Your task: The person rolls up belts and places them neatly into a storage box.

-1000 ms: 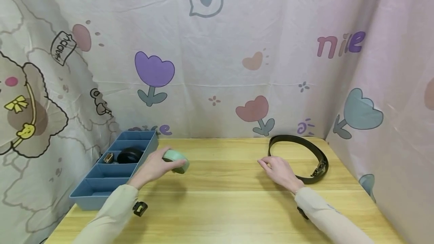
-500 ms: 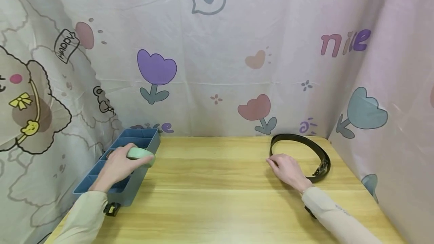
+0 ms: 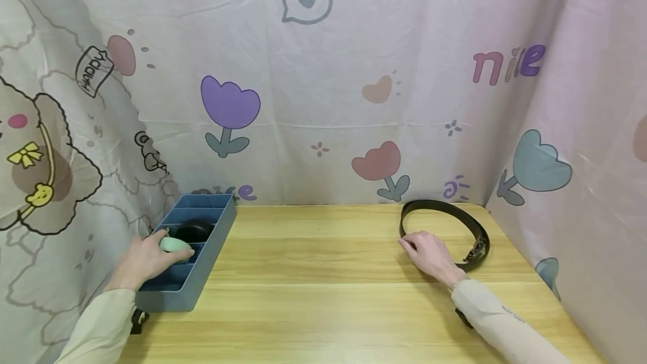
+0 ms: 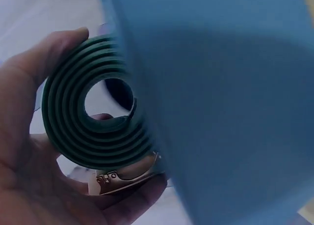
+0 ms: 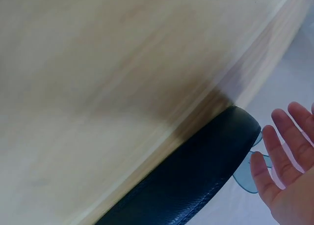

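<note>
My left hand [image 3: 141,263] grips a rolled-up green belt [image 3: 174,244] over a front compartment of the blue divided box [image 3: 204,271]. In the left wrist view, thumb and fingers curve round the coil, whose gold buckle [image 4: 127,178] lies against the fingers. The box's wall hides the coil's right part there. My right hand [image 3: 428,253] is beside a black belt [image 3: 455,210] lying in a wide loop at the table's right. Its fingers look relaxed in the right wrist view and hold nothing; the black strap passes close by them.
A black rolled belt [image 3: 194,231] sits in a middle compartment of the box. The wooden table [image 3: 313,274] stretches between the box and the looped belt. Printed curtains [image 3: 303,72] stand behind the table and at both sides.
My left hand has carried the green belt leftward from above the table to the box and lowered it at a front compartment. The right hand has shifted slightly right, staying by the black belt.
</note>
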A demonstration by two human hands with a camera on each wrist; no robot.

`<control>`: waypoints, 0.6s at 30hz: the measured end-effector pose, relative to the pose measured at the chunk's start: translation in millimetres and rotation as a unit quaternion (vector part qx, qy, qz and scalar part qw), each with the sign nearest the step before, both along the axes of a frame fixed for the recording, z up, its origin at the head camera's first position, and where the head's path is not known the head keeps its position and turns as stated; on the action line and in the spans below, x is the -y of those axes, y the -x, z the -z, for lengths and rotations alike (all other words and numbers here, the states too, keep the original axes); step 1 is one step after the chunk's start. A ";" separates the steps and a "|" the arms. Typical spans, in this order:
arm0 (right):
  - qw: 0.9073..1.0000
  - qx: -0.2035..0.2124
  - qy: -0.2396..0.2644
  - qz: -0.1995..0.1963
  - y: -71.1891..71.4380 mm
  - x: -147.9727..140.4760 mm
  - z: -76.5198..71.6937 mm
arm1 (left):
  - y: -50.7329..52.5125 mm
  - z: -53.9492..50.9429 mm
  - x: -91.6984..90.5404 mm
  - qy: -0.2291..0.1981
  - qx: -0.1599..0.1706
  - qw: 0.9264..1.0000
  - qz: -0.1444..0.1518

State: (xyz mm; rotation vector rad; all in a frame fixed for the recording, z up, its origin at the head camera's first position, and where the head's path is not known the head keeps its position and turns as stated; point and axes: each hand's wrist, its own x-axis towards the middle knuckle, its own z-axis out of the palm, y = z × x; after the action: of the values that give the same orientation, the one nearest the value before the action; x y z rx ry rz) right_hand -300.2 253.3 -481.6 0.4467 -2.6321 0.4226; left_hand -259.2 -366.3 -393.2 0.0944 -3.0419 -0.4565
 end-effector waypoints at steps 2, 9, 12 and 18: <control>1.000 0.005 0.001 -0.004 0.2 1.8 -0.2 | 3.1 5.7 2.2 0.011 0.019 1.000 -0.003; 1.000 0.013 0.012 -0.017 0.2 5.4 0.5 | 14.5 18.1 0.8 0.018 0.047 0.999 -0.006; 0.999 0.030 0.008 -0.035 -0.2 5.9 1.7 | 17.2 22.7 0.7 0.008 0.070 0.997 -0.014; 0.996 0.056 0.016 -0.062 -0.7 4.4 0.0 | 21.0 23.8 -0.9 0.010 0.087 0.996 -0.017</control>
State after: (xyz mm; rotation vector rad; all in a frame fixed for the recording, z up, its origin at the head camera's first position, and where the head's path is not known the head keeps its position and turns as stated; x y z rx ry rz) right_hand -299.5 248.8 -481.6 0.5941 -2.7100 0.5417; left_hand -280.2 -365.4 -417.0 0.1958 -3.2089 -0.4373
